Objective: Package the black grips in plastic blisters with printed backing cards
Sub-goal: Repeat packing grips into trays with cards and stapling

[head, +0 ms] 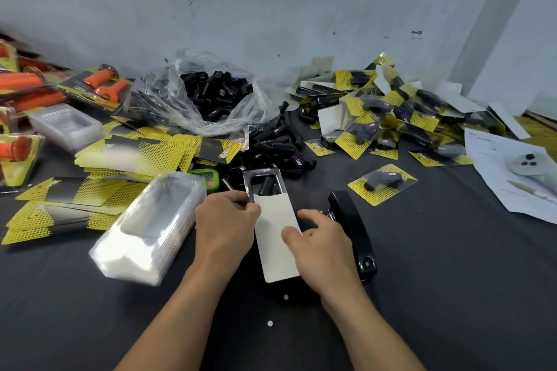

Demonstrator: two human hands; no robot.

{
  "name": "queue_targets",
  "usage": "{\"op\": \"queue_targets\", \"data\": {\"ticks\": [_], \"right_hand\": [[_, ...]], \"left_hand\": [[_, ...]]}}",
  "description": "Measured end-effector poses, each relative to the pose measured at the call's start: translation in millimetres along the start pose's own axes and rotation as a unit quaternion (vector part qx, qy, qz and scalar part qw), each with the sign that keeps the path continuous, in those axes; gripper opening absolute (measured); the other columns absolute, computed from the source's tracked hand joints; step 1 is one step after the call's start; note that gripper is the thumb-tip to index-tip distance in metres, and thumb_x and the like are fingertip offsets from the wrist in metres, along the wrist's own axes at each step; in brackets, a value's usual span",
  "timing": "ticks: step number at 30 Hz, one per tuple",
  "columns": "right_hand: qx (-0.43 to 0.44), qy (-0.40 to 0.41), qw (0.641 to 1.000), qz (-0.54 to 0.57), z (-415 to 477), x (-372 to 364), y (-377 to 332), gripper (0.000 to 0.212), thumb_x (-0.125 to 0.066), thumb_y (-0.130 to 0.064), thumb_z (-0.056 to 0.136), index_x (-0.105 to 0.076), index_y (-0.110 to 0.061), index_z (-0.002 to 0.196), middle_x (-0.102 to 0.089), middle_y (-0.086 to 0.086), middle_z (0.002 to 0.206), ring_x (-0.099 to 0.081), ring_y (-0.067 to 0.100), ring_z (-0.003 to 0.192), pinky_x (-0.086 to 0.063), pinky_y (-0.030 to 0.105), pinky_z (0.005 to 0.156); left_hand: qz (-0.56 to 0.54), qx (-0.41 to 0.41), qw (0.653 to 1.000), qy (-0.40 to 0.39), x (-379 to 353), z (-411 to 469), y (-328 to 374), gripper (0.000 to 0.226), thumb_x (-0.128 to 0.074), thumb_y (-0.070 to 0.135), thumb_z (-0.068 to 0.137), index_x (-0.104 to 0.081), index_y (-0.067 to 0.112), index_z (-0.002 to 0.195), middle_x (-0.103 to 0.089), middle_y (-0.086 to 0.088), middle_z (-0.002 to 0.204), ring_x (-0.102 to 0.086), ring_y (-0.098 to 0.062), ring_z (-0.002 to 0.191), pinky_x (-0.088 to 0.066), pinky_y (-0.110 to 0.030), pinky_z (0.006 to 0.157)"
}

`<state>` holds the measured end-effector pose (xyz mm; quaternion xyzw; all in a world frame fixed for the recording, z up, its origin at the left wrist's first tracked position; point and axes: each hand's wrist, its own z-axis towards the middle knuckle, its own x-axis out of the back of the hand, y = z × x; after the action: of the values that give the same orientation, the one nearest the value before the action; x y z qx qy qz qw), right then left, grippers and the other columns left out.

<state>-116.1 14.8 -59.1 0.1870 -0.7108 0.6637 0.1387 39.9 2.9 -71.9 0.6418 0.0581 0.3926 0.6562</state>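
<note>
1. The black grip I am packing sits inside a clear plastic blister, which lies on the dark table straight in front of me, between my 2 hands
2. A backing card, blank white side up, lies part-way over the blister, covering its near end and leaving the far end and the grip showing
3. My left hand pinches the blister's left edge near the card's far corner, fingers curled in
4. My right hand grasps the card from the right, thumb flat on the white face and fingers curled at its right edge
5. A black stapler lies just beside my right hand; I cannot tell whether they touch
6. A stack of empty blisters, blurred, lies near my left hand on its outer side
7. Beyond that stack, printed yellow-and-black cards are spread in loose piles, with a small green device at their right edge
8. Farther back, an open plastic bag holds many black grips, and loose grips lie between it and my blister
9. A heap of finished packs fills the far right, 1 single pack lies apart near the stapler, and white papers lie at the right edge
10. Packs of orange grips lie at the far left
</note>
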Motion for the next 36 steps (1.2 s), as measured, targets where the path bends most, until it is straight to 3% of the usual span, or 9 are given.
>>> {"op": "queue_targets", "data": {"ticks": [3,6,9,14,21,24,29,33,36], "right_hand": [[-0.019,-0.005,0.999,0.034,15.4,-3.7,0.0,0.013,-0.070,-0.031,0.085,-0.070,-0.025,0.097,-0.064,-0.013,0.060,-0.062,-0.002,0.055,-0.040,0.012,0.044],[-0.022,-0.011,0.999,0.042,20.6,-5.9,1.9,0.012,-0.070,-0.030,0.086,-0.071,-0.019,0.081,-0.073,-0.009,0.068,-0.070,0.008,0.064,-0.052,0.028,0.051],[-0.029,0.001,0.998,0.048,23.1,-6.0,4.9,0.017,-0.068,-0.025,0.089,-0.069,-0.012,0.079,-0.074,0.001,0.075,-0.072,0.023,0.074,-0.055,0.037,0.057],[-0.028,-0.009,0.998,0.062,24.8,-4.7,7.8,0.012,-0.066,-0.016,0.092,-0.071,-0.020,0.081,-0.075,-0.011,0.073,-0.073,0.012,0.070,-0.057,0.028,0.055],[-0.018,-0.049,0.997,0.062,25.3,-1.7,11.5,0.015,-0.062,-0.014,0.093,-0.072,-0.017,0.082,-0.077,-0.003,0.078,-0.075,0.020,0.076,-0.062,0.038,0.065],[-0.012,-0.088,0.994,0.065,28.1,1.4,12.3,0.017,-0.061,-0.013,0.094,-0.072,-0.016,0.083,-0.078,-0.004,0.078,-0.075,0.020,0.075,-0.059,0.031,0.059],[-0.017,-0.157,0.981,0.116,33.2,5.5,9.4,0.018,-0.077,-0.017,0.084,-0.073,-0.021,0.101,-0.080,-0.005,0.093,-0.078,0.017,0.083,-0.065,0.041,0.077],[-0.013,-0.118,0.985,0.123,33.7,1.6,10.6,0.022,-0.077,-0.008,0.082,-0.074,-0.023,0.099,-0.080,-0.006,0.091,-0.078,0.017,0.082,-0.065,0.045,0.078],[-0.026,-0.109,0.985,0.128,35.0,0.0,10.9,0.019,-0.075,-0.005,0.085,-0.075,-0.023,0.092,-0.080,-0.007,0.086,-0.077,0.015,0.076,-0.066,0.040,0.069]], "left_hand": [[-0.045,0.045,0.998,-0.014,1.5,5.2,-2.8,0.019,-0.073,0.020,0.085,-0.081,0.019,0.101,-0.070,0.025,0.064,-0.069,0.004,0.061,-0.052,-0.009,0.057],[-0.114,0.078,0.989,-0.043,1.0,7.6,-4.4,0.019,-0.068,0.010,0.088,-0.080,0.018,0.102,-0.077,0.011,0.071,-0.075,-0.010,0.062,-0.056,-0.019,0.052],[-0.186,0.107,0.974,-0.067,0.4,6.7,-2.9,0.019,-0.066,0.001,0.092,-0.077,0.014,0.100,-0.078,0.000,0.073,-0.076,-0.016,0.063,-0.056,-0.020,0.051],[-0.214,0.111,0.967,-0.083,-1.1,6.0,-3.1,0.019,-0.067,0.000,0.090,-0.076,0.013,0.101,-0.079,-0.007,0.075,-0.075,-0.019,0.061,-0.055,-0.021,0.052],[-0.087,0.058,0.994,-0.034,-1.5,-2.0,-1.7,0.022,-0.076,0.010,0.080,-0.076,0.025,0.096,-0.073,0.005,0.061,-0.069,-0.009,0.051,-0.052,-0.016,0.051],[-0.027,0.010,0.999,-0.029,-1.3,-6.3,-0.4,0.024,-0.076,0.015,0.079,-0.076,0.028,0.099,-0.070,0.015,0.059,-0.068,0.000,0.057,-0.048,-0.010,0.056],[0.019,-0.072,0.997,0.015,-2.9,-5.8,3.5,0.037,-0.077,0.014,0.079,-0.079,0.022,0.115,-0.066,0.024,0.059,-0.063,0.013,0.068,-0.038,0.004,0.066],[-0.039,-0.044,0.998,-0.023,-1.8,-1.8,4.4,0.047,-0.074,0.014,0.081,-0.073,0.028,0.126,-0.073,0.017,0.065,-0.068,0.000,0.058,-0.058,-0.021,0.071],[-0.140,0.033,0.988,-0.058,1.6,1.5,3.0,0.040,-0.070,0.005,0.084,-0.074,0.022,0.120,-0.077,0.000,0.070,-0.071,-0.016,0.055,-0.062,-0.033,0.058]]}}
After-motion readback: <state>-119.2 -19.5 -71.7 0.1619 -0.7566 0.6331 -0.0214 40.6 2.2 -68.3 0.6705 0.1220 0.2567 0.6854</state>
